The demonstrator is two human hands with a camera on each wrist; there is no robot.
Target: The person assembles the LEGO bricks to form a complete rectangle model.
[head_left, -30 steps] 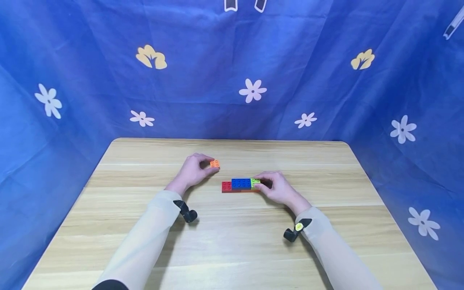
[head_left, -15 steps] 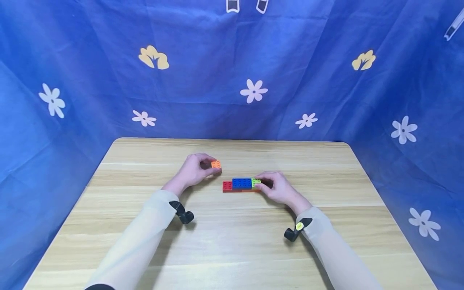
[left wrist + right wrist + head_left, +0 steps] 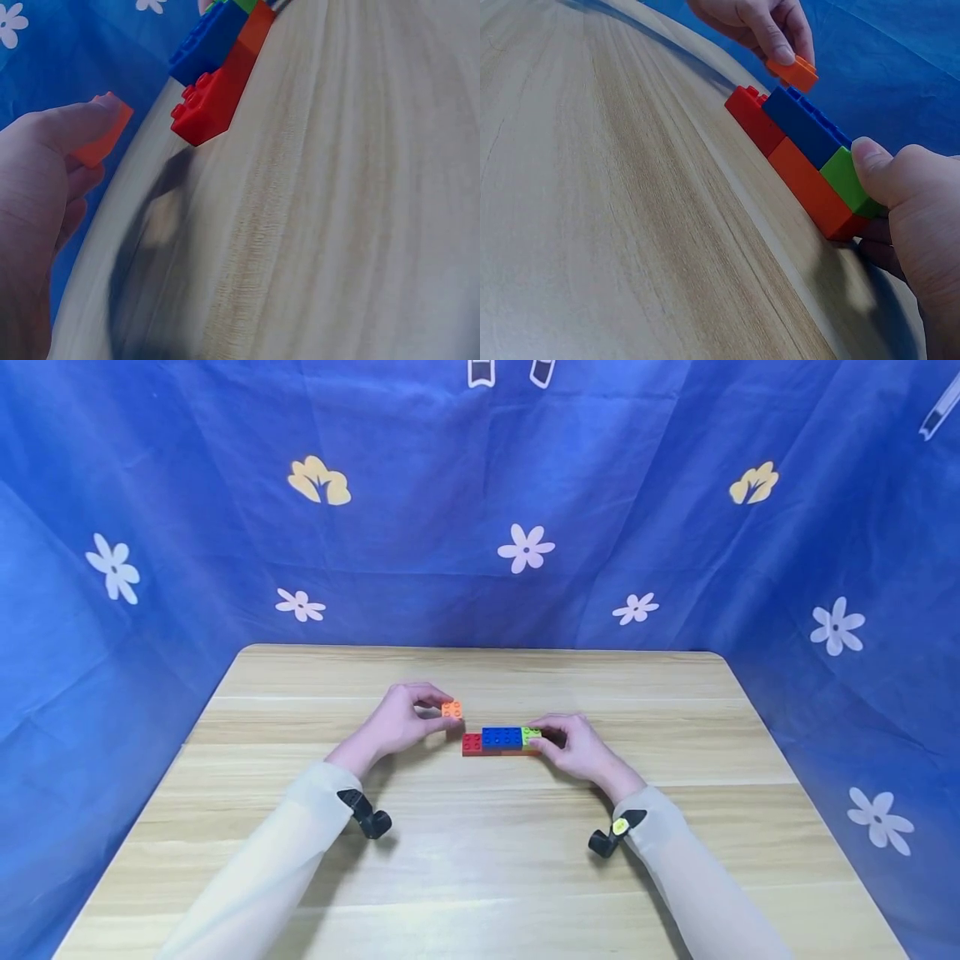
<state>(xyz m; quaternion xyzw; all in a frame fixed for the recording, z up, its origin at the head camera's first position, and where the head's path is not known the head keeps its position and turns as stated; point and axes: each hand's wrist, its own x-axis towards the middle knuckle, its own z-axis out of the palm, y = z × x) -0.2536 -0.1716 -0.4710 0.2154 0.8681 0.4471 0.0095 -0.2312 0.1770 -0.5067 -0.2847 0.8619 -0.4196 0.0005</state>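
My left hand [image 3: 403, 718] pinches a small orange toy brick [image 3: 452, 709] between thumb and fingers, held above the table, just behind and left of a two-layer row of bricks. In the row's lower layer are a red brick [image 3: 756, 120] at the left and an orange brick [image 3: 810, 187] at the right. On top sit a blue brick [image 3: 502, 738] and a lime-green brick [image 3: 849, 180]; the red one's left studs are bare. My right hand [image 3: 577, 747] grips the green end of the row, thumb on the near side. Its far fingers are partly hidden.
The row rests on a wood-grain table [image 3: 480, 843]. A blue curtain [image 3: 420, 543] with printed flowers hangs behind the table and along both sides. Each wrist carries a small black camera mount [image 3: 367, 817].
My left hand has moved slightly right and toward me with the orange brick, nearer the red end of the row. The right hand and the row stay nearly still.
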